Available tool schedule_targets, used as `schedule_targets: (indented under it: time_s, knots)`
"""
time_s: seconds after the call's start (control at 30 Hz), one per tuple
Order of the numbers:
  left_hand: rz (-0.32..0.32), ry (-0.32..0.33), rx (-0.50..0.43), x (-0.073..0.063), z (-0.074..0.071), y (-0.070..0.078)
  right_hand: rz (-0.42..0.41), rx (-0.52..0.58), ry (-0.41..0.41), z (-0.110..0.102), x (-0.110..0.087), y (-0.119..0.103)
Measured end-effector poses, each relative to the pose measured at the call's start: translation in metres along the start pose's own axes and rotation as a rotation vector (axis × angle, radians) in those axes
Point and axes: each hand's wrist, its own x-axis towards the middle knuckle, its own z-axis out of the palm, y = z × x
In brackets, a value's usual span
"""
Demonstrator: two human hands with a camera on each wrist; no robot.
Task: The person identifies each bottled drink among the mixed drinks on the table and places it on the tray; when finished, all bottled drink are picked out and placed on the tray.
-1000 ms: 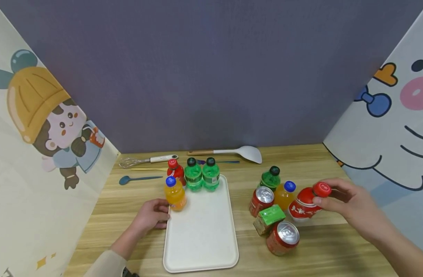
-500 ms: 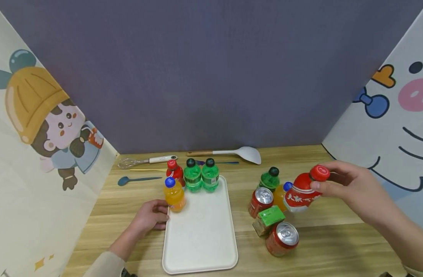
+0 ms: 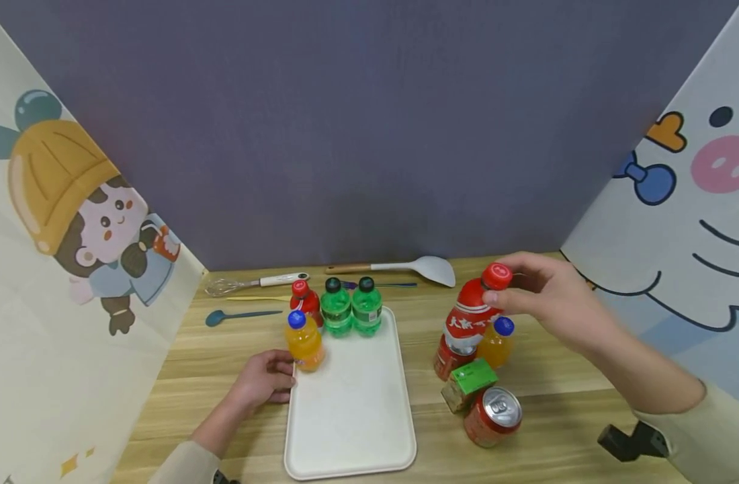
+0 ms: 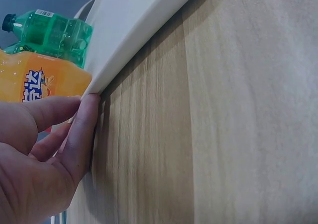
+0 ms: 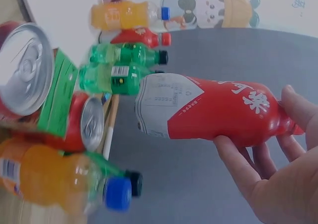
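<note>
My right hand [image 3: 547,299] grips a red cola bottle [image 3: 469,312] near its cap. The bottle hangs tilted over the drinks on the right, overlapping a red can [image 3: 448,363] in the head view; the right wrist view shows its red and white label [image 5: 203,107]. At the left rim of a white tray [image 3: 351,417], my left hand [image 3: 263,380] pinches the edge between thumb and fingers, as the left wrist view shows [image 4: 47,149]. An orange soda bottle [image 3: 306,343], a red bottle [image 3: 305,302] and two green bottles [image 3: 337,312] stand at the tray's far end.
On the right stand another orange bottle [image 3: 495,346], a green-topped carton [image 3: 471,383] and a red can [image 3: 493,417]; a green bottle [image 5: 131,182] is mostly hidden. A whisk [image 3: 254,284], a turner [image 3: 400,267] and a blue spoon [image 3: 242,316] lie along the back.
My right hand has lifted the red cola bottle from beside the right-hand drinks and carried it left and back over them. My left hand has stayed at the tray's rim.
</note>
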Motion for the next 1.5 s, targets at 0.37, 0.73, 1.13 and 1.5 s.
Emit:
schedule_targets:
  time_s: [0.37,0.73,1.13,1.5]
  knots:
    - [-0.026,0.009,0.017,-0.003,0.000,0.005,-0.028,0.155,-0.126,0.051,0.047,-0.010]
    - [-0.058,0.027,0.038,0.000,0.001,0.008,-0.037,0.194,-0.214,0.102,0.076,-0.014]
    - [-0.053,0.028,0.061,-0.002,0.003,0.013,0.036,0.158,-0.245,0.158,0.102,-0.004]
    - [-0.036,0.046,0.050,-0.003,0.004,0.012,0.010,0.070,-0.274,0.194,0.106,-0.001]
